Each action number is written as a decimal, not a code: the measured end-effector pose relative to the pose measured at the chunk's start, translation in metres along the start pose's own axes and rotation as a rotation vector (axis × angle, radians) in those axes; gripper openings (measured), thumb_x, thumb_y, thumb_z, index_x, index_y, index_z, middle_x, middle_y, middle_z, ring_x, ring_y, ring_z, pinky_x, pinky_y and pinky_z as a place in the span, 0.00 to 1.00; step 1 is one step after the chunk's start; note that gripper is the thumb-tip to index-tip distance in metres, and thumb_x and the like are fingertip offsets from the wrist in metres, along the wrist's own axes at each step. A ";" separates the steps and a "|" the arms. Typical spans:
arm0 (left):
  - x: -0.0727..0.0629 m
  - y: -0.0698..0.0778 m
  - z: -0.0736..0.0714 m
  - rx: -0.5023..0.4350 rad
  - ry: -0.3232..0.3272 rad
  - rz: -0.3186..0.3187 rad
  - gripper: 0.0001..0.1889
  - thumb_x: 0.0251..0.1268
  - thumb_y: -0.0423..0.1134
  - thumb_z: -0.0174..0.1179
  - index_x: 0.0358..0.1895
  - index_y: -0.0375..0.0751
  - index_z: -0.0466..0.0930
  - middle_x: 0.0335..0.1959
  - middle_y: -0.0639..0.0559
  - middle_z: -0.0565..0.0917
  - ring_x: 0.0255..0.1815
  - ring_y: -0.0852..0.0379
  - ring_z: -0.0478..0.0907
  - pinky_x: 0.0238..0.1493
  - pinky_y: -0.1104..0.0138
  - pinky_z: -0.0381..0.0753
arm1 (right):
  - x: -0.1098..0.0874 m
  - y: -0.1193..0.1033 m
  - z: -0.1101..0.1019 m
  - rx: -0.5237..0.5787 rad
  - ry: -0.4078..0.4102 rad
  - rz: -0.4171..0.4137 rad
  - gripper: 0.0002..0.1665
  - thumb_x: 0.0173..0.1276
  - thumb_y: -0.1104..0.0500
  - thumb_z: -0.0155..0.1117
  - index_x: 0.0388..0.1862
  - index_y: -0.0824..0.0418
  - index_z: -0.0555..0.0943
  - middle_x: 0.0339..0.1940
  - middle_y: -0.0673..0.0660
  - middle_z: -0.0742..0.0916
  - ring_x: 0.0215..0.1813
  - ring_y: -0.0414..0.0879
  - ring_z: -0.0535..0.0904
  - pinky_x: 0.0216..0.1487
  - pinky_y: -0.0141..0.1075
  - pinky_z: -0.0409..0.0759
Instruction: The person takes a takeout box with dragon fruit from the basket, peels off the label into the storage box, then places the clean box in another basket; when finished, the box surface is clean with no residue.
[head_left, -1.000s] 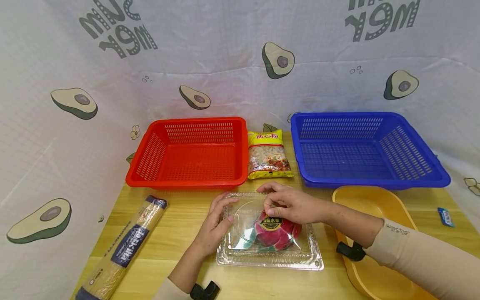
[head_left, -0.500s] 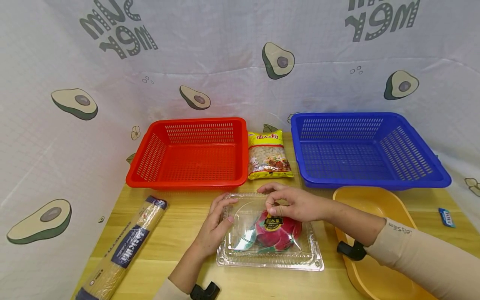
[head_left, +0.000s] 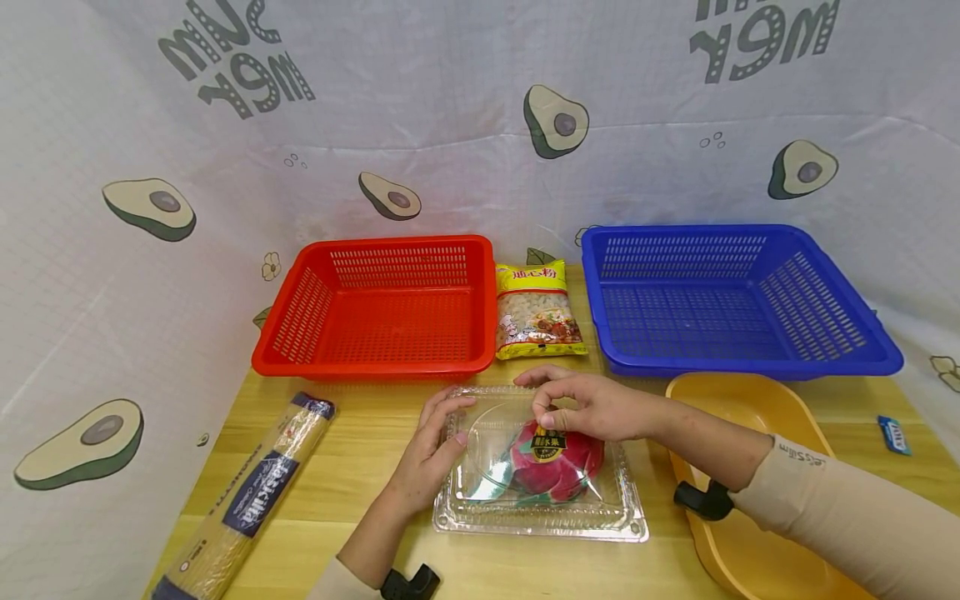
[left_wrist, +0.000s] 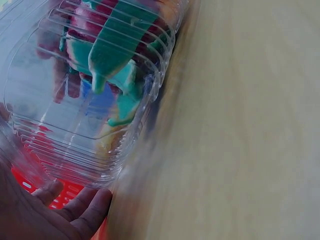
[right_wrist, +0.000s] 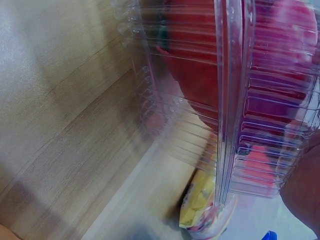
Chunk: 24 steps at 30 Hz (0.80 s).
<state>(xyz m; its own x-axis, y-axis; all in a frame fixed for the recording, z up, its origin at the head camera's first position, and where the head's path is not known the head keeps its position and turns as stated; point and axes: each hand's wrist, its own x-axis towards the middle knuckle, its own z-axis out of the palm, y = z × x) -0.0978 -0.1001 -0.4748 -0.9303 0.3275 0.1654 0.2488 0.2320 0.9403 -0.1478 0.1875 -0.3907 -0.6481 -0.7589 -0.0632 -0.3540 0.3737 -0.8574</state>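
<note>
A clear plastic clamshell container sits closed on the table, a red dragon fruit with green scales inside it. On its lid is a black and gold sticker, its top edge at the fingertips of my right hand; thumb and index finger pinch it there. My left hand rests along the container's left side, fingers extended and thumb on the lid. In the left wrist view, the left fingers lie at the container's end wall. The right wrist view shows the container's ribbed side close up.
Behind stand a red basket and a blue basket, with a yellow pasta bag between them. A spaghetti pack lies at left. An orange-yellow tub sits under the right forearm; a small blue packet lies far right.
My right fingertips have shifted slightly right and up, and the sticker's face looks narrower with gold showing at its top. The left hand and the container have stayed put.
</note>
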 end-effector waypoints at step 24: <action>0.000 -0.001 0.000 -0.005 -0.006 0.011 0.26 0.69 0.32 0.51 0.69 0.53 0.71 0.77 0.41 0.59 0.80 0.36 0.54 0.74 0.29 0.51 | 0.000 0.002 -0.001 0.064 -0.005 0.016 0.06 0.76 0.56 0.62 0.35 0.51 0.78 0.75 0.64 0.73 0.75 0.68 0.67 0.72 0.70 0.64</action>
<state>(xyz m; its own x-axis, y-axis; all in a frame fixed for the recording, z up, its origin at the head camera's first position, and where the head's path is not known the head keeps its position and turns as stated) -0.0984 -0.1003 -0.4752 -0.9257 0.3358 0.1739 0.2577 0.2237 0.9400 -0.1489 0.1888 -0.3916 -0.6499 -0.7558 -0.0795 -0.2996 0.3509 -0.8872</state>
